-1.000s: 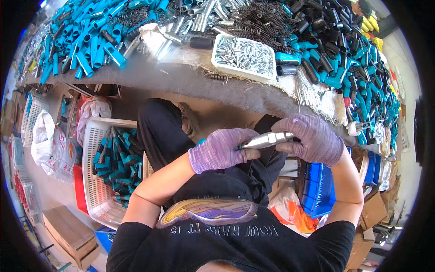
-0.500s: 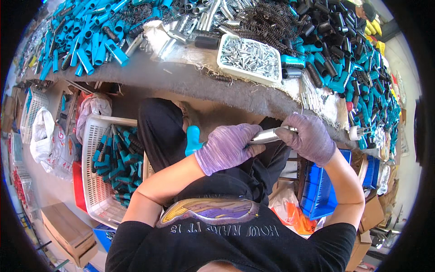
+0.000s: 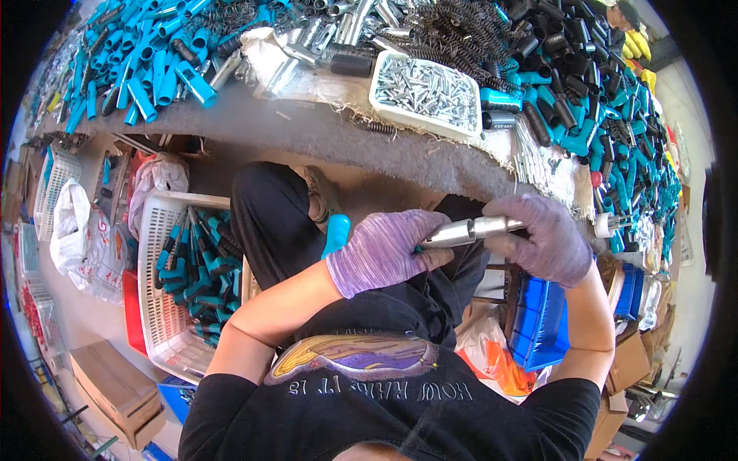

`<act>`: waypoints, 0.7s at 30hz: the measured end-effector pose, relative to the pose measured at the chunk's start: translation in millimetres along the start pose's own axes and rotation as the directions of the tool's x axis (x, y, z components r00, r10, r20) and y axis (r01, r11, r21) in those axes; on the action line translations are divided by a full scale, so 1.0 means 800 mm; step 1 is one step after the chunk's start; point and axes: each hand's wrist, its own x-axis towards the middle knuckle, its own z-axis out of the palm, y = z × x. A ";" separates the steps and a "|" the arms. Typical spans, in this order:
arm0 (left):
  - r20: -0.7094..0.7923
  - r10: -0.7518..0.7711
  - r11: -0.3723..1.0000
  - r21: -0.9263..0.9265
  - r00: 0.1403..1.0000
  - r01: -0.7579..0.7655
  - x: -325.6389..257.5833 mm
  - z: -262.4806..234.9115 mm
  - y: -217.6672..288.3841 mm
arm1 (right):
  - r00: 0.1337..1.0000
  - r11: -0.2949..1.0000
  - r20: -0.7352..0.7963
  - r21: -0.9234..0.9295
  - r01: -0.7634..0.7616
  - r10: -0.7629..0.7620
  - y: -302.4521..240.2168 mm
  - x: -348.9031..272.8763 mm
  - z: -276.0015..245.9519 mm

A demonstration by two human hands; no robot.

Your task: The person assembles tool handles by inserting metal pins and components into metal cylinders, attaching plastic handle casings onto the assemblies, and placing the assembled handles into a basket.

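Observation:
My left hand (image 3: 390, 250), in a purple knit glove, is closed around a teal-handled tool. The tool's teal handle (image 3: 337, 233) sticks out behind the palm, and its silver tube (image 3: 452, 234) comes out past the thumb, pointing right. At the front of that tube is a narrower silver metal sleeve (image 3: 494, 226). My right hand (image 3: 542, 238), gloved in greyish purple, pinches this sleeve with thumb and fingers. The two metal parts meet end to end in line; whether they are joined cannot be seen. The fingers hide the sleeve's far end.
Ahead, a cloth-covered bench (image 3: 307, 123) carries piled teal housings (image 3: 154, 77), black springs (image 3: 461, 38) and a white tray (image 3: 427, 121) of small metal pins. At left stands a white basket (image 3: 165, 307) of teal-handled tools. Blue bins (image 3: 538, 323) are at right.
My right hand has moved a little right, uncovering the stepped silver sleeve at the tube's front. My left hand keeps its grip, and the teal handle has tilted slightly.

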 end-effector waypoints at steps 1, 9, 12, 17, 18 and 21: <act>0.000 -0.002 1.000 -0.001 1.000 0.002 -0.001 0.000 -0.001 | 1.000 1.000 -0.026 0.010 -0.012 0.013 -0.001 -0.001 -0.004; 0.000 0.011 0.999 -0.037 1.000 -0.011 -0.004 -0.004 -0.002 | 0.993 0.994 -0.087 0.089 -0.068 0.076 0.006 -0.010 -0.012; -0.030 0.016 0.994 -0.106 0.999 -0.019 -0.006 0.000 -0.005 | 0.993 0.956 -0.029 0.274 -0.103 0.115 0.009 -0.006 -0.005; -0.081 0.054 0.992 -0.113 0.995 -0.063 -0.010 -0.002 -0.004 | 0.987 0.690 0.140 0.708 -0.154 0.076 0.029 -0.003 0.020; -0.085 0.050 0.989 -0.137 0.995 -0.062 -0.011 -0.002 -0.006 | 0.987 0.690 0.143 0.707 -0.154 0.074 0.033 -0.003 0.026; -0.119 0.110 0.978 -0.166 0.987 -0.128 -0.012 -0.002 -0.012 | 0.991 0.595 0.129 0.793 -0.130 0.044 0.039 -0.002 0.036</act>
